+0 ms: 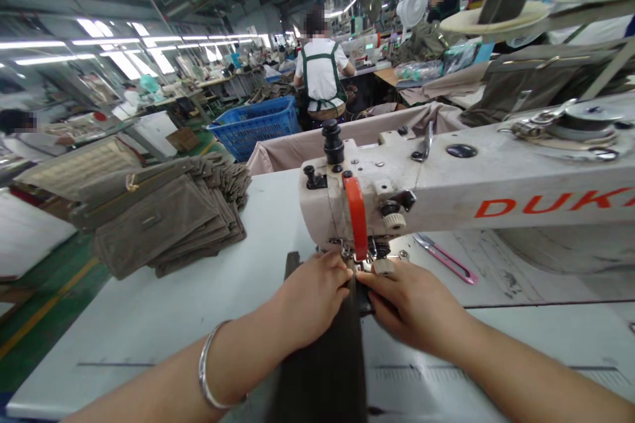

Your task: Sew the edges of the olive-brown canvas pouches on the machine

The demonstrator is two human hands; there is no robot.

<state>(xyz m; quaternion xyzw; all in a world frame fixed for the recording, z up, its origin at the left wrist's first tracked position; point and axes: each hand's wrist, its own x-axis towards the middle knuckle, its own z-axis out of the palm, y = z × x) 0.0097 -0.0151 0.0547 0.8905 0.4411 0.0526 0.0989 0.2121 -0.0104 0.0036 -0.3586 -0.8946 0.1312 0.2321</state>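
A long dark fabric piece runs from the bottom of the view up under the head of a white sewing machine. My left hand lies over its upper part, fingers bent and pressed together on the cloth close to the presser foot. From the other side, my right hand grips the fabric's right edge, thumb and index finger by the needle area. The two hands' fingertips nearly meet there. An orange-red guard hangs just above them. The needle itself is hidden.
Stacked olive-brown fabric pieces lie at the table's left. Pink-handled thread snips rest under the machine arm. Behind the table stand a blue basket and a pinkish cloth-lined bin. A co-worker sits beyond, facing away.
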